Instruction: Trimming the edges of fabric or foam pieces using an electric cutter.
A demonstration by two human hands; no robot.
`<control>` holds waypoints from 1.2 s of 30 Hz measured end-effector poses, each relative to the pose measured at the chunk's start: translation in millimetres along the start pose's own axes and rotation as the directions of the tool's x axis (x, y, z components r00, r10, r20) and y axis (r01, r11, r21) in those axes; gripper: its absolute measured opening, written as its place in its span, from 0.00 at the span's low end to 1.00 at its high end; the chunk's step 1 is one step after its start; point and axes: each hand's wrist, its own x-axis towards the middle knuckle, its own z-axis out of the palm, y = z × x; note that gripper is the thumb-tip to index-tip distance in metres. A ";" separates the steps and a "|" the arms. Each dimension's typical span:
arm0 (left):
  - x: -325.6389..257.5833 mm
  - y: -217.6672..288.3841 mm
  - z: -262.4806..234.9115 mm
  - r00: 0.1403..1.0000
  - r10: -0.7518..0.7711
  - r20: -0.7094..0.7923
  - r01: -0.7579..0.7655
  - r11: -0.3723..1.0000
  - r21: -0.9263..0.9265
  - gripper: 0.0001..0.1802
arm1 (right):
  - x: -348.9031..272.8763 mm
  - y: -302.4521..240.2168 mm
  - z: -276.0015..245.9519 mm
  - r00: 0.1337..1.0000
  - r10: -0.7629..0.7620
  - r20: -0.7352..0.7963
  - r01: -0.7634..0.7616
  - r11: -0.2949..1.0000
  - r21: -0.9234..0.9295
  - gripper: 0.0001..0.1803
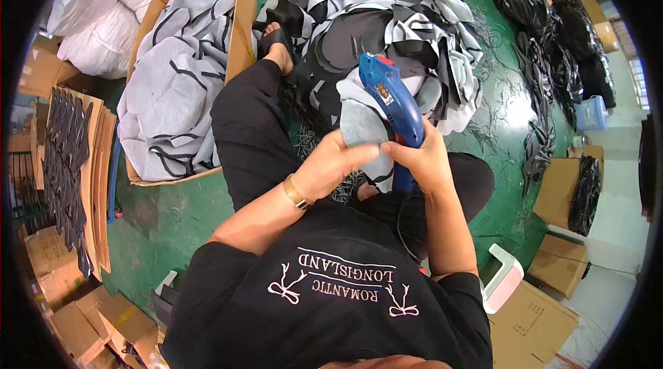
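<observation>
Open brown cardboard box [238, 30] upper left, holding grey fabric. White sacks [97, 3] behind it. Flat brown cartons [559, 189] right; black bags [545, 16], apparently plastic, upper right.

Both hands meet before the chest: left hand [330, 162] pinching, right hand [421, 158] clenched.

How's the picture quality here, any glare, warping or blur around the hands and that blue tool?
In the head view, fisheye bending curves the cardboard box edges and a black rim rings the frame; glare bleaches the green floor at right and the far right corner; the left hand, right hand and blue cutting tool look sharp and evenly lit.
</observation>
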 end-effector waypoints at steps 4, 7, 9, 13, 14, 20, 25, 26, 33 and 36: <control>18.7 -1.3 -0.5 0.993 -0.058 -0.107 0.032 0.973 -0.227 0.15 | -4.3 10.6 3.4 0.997 0.054 0.060 -0.056 0.998 0.041 0.25; 20.4 3.1 -3.9 0.996 -0.056 -0.069 0.037 0.968 -0.250 0.12 | -13.1 10.6 -10.9 0.989 0.106 0.103 -0.132 0.949 0.287 0.23; 20.5 5.1 -13.5 0.996 -0.084 -0.041 0.068 0.951 -0.302 0.11 | -20.7 20.3 -24.7 0.987 0.097 0.130 -0.141 0.911 0.388 0.25; 21.2 5.1 -25.9 0.997 -0.077 0.031 0.084 0.926 -0.369 0.14 | -40.0 44.6 -48.6 0.937 0.157 0.313 -0.296 0.831 0.471 0.23; 21.5 5.2 -26.7 0.997 -0.075 0.027 0.080 0.925 -0.372 0.14 | -45.0 47.3 -51.1 0.914 0.173 0.366 -0.336 0.829 0.447 0.23; 20.6 11.2 -21.5 0.998 -0.037 0.050 0.052 0.933 -0.357 0.15 | -61.3 62.3 -53.9 0.828 0.272 0.491 -0.506 0.740 0.443 0.21; 17.4 15.4 -17.3 0.997 -0.052 0.050 0.065 0.945 -0.320 0.16 | -60.1 62.4 -52.5 0.804 0.274 0.528 -0.537 0.717 0.445 0.21; 17.0 14.7 -17.2 0.997 -0.051 0.051 0.065 0.945 -0.319 0.16 | -59.8 62.3 -51.3 0.805 0.269 0.528 -0.535 0.712 0.454 0.21; 15.5 7.5 -18.2 0.999 -0.007 0.048 0.023 0.942 -0.335 0.17 | -62.3 62.1 -39.3 0.817 0.258 0.516 -0.543 0.648 0.534 0.21; 15.1 8.1 -16.9 0.998 0.000 0.062 0.021 0.944 -0.330 0.18 | -61.5 66.2 -34.5 0.805 0.205 0.557 -0.552 0.604 0.575 0.21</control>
